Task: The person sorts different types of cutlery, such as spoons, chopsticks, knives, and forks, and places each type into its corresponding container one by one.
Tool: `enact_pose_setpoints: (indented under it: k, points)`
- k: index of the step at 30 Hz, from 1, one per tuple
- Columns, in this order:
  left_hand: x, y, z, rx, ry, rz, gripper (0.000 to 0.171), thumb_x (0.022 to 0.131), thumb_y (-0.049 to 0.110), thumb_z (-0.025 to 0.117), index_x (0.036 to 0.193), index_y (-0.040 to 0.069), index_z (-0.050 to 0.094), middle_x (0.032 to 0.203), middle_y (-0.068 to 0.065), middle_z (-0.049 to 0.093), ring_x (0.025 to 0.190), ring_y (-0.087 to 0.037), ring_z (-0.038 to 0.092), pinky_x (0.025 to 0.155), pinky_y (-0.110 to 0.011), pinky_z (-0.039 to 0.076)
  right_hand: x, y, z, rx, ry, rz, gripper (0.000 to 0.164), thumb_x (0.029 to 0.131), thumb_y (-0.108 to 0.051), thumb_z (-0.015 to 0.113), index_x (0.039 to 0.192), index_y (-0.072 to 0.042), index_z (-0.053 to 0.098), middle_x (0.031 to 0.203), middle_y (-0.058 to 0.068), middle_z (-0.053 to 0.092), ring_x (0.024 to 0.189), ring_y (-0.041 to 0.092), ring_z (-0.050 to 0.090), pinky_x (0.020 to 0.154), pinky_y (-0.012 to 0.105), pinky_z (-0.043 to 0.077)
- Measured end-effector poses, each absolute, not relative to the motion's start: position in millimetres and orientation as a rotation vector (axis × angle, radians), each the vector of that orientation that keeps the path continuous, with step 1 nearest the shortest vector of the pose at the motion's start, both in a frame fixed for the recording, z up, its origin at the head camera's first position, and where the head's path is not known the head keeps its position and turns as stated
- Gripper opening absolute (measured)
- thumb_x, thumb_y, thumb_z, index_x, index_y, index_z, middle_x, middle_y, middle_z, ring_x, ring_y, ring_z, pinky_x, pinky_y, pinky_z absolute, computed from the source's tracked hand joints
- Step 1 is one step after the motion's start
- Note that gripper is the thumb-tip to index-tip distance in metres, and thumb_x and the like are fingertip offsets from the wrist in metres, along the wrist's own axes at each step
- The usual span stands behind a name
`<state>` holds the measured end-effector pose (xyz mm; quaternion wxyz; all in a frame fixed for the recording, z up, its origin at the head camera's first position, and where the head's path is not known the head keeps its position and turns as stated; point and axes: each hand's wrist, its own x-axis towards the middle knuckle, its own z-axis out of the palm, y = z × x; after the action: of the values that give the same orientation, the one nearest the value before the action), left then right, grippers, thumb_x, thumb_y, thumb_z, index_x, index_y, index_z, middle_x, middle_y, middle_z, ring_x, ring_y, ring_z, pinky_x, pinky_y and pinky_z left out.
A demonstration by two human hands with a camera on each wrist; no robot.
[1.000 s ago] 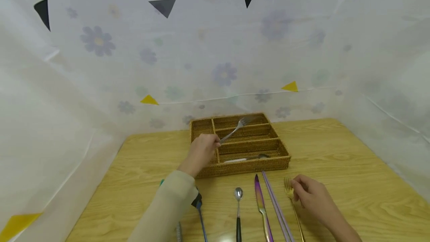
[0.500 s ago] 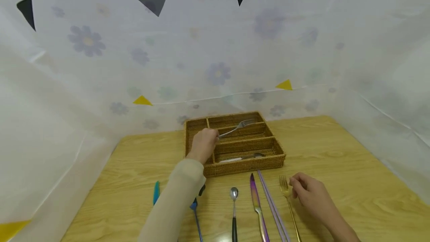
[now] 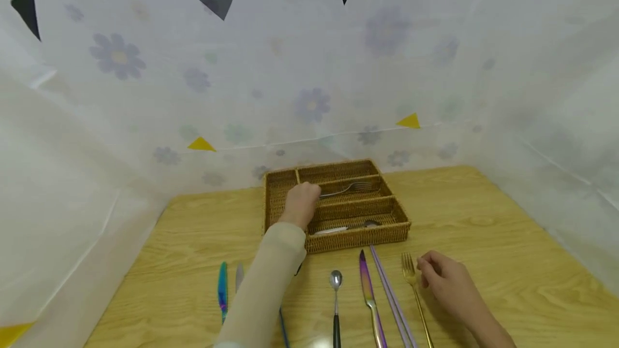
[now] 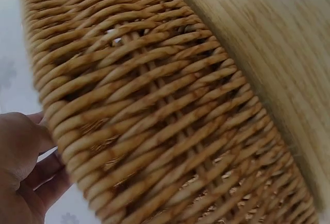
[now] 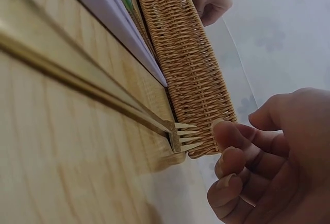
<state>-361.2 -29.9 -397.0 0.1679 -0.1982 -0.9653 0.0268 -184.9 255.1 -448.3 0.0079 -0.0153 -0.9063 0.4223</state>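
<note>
My left hand grips the handle end of a silver fork over the woven tray's middle compartment. The fork lies low in that compartment, tines pointing right. In the left wrist view, the tray's woven wall hides the fork and part of the left hand. My right hand, fingers loosely curled, hovers just right of a gold fork on the table. The right wrist view has its fingertips near the gold tines, apart from them, with nothing held. A white-handled spoon lies in the front compartment.
Along the table's near side lie purple chopsticks, a rainbow-coloured knife, a black-handled spoon, a blue-green knife and a silver blade. A patterned white curtain surrounds the table. My left sleeve covers some cutlery.
The left hand has lowered the silver fork from above the tray into the middle compartment. The right hand has stayed beside the gold fork. The head view has shifted slightly.
</note>
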Motion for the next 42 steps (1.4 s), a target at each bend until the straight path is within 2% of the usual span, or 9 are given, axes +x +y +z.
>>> enact_pose_setpoints:
  k: [8,11,15,21,27,32,36,42]
  points:
    - [-368,-18,-403,-0.587,-2.736,0.099,0.013,0.087,0.005,0.065,0.077,0.010,0.073,0.066,-0.004,0.068,0.052,-0.013,0.059,0.044,-0.023,0.046,-184,256,-448,-0.039,-2.832,1.284,0.037,0.100,-0.038,0.042,0.095,-0.008,0.063,0.066,0.001,0.059,0.040,0.005,0.034,0.036,0.022,0.034]
    - [-371,-15,-405,-0.612,-2.770,0.020,0.014,0.087,0.005,0.064,0.080,0.011,0.074,0.071,-0.004,0.070,0.056,-0.013,0.062,0.049,-0.025,0.050,-184,257,-449,-0.057,-2.832,1.276,0.037,0.100,-0.039,0.042,0.093,-0.009,0.062,0.066,0.001,0.058,0.041,0.005,0.034,0.037,0.023,0.035]
    - [-372,-13,-403,-0.648,-2.871,-0.153,0.015,0.088,0.005,0.062,0.090,0.013,0.075,0.085,-0.003,0.073,0.072,-0.015,0.067,0.064,-0.029,0.056,-183,258,-449,-0.069,-2.823,1.260,0.037,0.100,-0.039,0.041,0.090,-0.010,0.062,0.065,0.001,0.058,0.041,0.006,0.033,0.037,0.024,0.035]
    - [-375,-16,-392,-0.640,-3.018,-0.470,0.019,0.088,0.000,0.061,0.096,0.010,0.075,0.099,-0.006,0.072,0.092,-0.021,0.068,0.078,-0.032,0.056,-180,259,-449,-0.069,-2.806,1.240,0.034,0.100,-0.036,0.043,0.087,-0.010,0.062,0.065,0.000,0.057,0.043,0.006,0.035,0.039,0.023,0.035]
    - [-379,-16,-392,-0.578,-3.110,-0.660,0.028,0.090,-0.007,0.052,0.099,0.009,0.072,0.104,-0.008,0.069,0.099,-0.024,0.064,0.081,-0.036,0.055,-180,261,-448,-0.054,-2.797,1.245,0.031,0.100,-0.031,0.044,0.088,-0.010,0.063,0.065,0.000,0.057,0.043,0.005,0.034,0.038,0.023,0.034]
    - [-382,-19,-390,-0.562,-3.175,-0.663,0.027,0.092,-0.004,0.053,0.103,0.011,0.072,0.108,-0.006,0.068,0.103,-0.024,0.062,0.084,-0.037,0.054,-179,259,-450,-0.053,-2.792,1.257,0.030,0.100,-0.030,0.045,0.089,-0.009,0.063,0.064,-0.001,0.057,0.042,0.005,0.034,0.038,0.022,0.034]
    - [-382,-25,-392,-0.545,-3.198,-0.639,0.024,0.092,-0.001,0.055,0.103,0.010,0.072,0.109,-0.007,0.068,0.103,-0.025,0.062,0.083,-0.037,0.054,-179,255,-451,-0.051,-2.804,1.269,0.028,0.100,-0.028,0.046,0.090,-0.009,0.063,0.065,-0.001,0.058,0.043,0.005,0.035,0.039,0.022,0.035]
    - [-381,-32,-398,-0.550,-3.148,-0.613,0.028,0.092,-0.006,0.051,0.104,0.009,0.071,0.107,-0.007,0.069,0.100,-0.023,0.064,0.082,-0.034,0.055,-183,252,-448,-0.020,-2.807,1.269,0.029,0.100,-0.030,0.045,0.091,-0.009,0.063,0.065,0.000,0.057,0.044,0.005,0.036,0.039,0.023,0.036]
